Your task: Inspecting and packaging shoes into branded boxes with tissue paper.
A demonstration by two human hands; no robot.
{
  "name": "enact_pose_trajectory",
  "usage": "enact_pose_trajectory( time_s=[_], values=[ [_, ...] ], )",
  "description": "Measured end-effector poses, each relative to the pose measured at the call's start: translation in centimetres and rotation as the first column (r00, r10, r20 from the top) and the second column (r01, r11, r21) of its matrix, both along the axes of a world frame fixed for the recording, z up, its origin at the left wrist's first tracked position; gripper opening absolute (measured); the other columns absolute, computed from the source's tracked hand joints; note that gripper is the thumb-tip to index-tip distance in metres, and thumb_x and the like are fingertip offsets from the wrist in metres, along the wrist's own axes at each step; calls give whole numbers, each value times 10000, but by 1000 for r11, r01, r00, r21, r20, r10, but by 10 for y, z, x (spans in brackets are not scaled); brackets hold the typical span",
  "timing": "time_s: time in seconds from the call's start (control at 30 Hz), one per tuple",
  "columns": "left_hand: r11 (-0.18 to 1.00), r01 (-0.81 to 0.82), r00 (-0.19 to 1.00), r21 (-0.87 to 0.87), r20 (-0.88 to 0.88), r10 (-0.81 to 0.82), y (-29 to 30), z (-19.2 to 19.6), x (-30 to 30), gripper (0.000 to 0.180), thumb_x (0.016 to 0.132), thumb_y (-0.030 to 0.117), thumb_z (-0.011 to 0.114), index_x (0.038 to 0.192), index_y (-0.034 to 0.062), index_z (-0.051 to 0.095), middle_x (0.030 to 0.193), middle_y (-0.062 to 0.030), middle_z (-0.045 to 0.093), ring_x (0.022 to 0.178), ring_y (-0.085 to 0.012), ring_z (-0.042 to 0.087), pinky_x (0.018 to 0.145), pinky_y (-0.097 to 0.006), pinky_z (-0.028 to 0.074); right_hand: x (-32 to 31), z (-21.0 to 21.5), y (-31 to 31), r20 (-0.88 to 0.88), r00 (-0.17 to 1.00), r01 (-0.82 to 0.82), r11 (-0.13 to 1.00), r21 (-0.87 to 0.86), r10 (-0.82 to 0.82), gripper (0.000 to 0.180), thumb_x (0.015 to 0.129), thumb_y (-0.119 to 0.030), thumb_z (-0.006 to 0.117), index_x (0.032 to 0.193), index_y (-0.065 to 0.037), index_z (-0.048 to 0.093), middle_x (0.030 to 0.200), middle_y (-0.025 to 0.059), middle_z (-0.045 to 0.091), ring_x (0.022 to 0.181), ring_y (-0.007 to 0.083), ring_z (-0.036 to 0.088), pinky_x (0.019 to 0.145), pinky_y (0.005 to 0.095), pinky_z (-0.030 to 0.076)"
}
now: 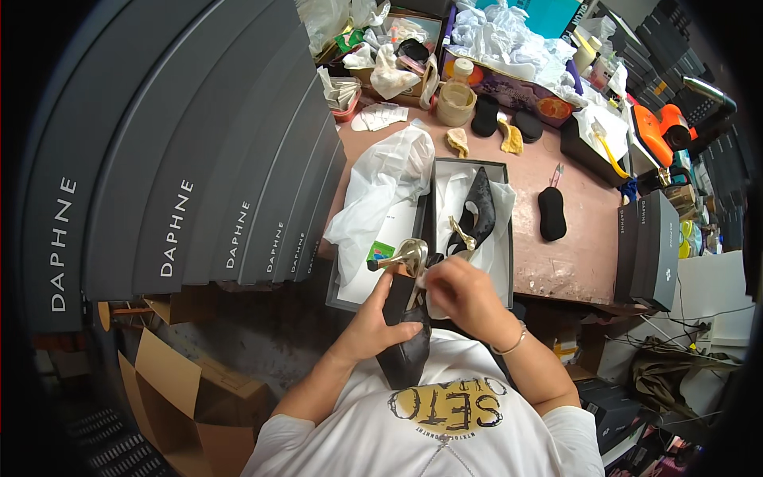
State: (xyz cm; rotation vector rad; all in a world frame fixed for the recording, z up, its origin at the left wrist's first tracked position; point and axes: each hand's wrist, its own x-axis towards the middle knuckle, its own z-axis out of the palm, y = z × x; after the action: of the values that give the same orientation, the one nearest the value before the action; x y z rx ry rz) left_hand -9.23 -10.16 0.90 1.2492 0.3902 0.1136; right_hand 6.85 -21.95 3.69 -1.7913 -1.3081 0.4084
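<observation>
Close to my chest, a black pointed shoe [404, 354] with a shiny gold heel [411, 254] is tilted toe down. My left hand [373, 322] is wrapped round it, thumb across its side. Fingers bent in a pinch, my right hand [465, 294] works against the shoe just below the heel; a small whitish bit shows at the fingertips, too small to name. Beyond my hands lies an open grey shoebox [511, 238] lined with white paper. In it rests the matching black shoe [479, 203], its gold heel toward me. The lid [343, 300] beside it holds white tissue paper [389, 171].
Tall stacked grey shoeboxes [214, 143] wall off the left. On the pink table [556, 274] are a black pad [551, 215], small snips [557, 173], a jar [455, 102] and yellow sponges [511, 139]. More shoeboxes [656, 254] stand right; an open carton [191, 381] sits lower left.
</observation>
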Motion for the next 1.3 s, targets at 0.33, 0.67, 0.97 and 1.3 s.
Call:
enact_pose_trajectory(
  time_s=[0.33,0.67,0.97,1.3],
  values=[
    [999,14,1000,-32,-15,-15,1,5,4,944,726,88,718,1473,-7,148,1280,-88,441,1190,-154,448,1011,-301,379,-12,8,-1,-234,963,-150,988,-41,136,127,794,-34,660,912,-18,616,808,130,581,704,298,615,636,352,501],
    [999,15,998,-42,-64,-18,0,2,2,927,730,93,708,1472,7,160,1265,-90,464,1179,-154,463,1005,-292,385,-10,4,6,0,980,-197,975,-100,198,121,766,-24,640,872,-37,582,811,113,568,687,316,613,610,386,509],
    [1000,17,997,-5,-70,-17,1,-2,1,916,732,96,706,1469,7,171,1313,-102,429,1226,-162,425,1023,-293,362,-8,2,11,63,982,-172,979,-106,179,125,754,-25,650,859,-38,584,787,114,563,682,310,613,608,385,508],
    [997,11,999,-79,-29,-13,0,-7,0,946,719,102,721,1468,-22,157,1370,-111,372,1287,-191,354,1070,-316,303,-1,1,4,-23,997,-77,997,-6,77,147,779,-28,649,909,-26,579,828,131,580,711,329,605,625,394,498]
  ],
)
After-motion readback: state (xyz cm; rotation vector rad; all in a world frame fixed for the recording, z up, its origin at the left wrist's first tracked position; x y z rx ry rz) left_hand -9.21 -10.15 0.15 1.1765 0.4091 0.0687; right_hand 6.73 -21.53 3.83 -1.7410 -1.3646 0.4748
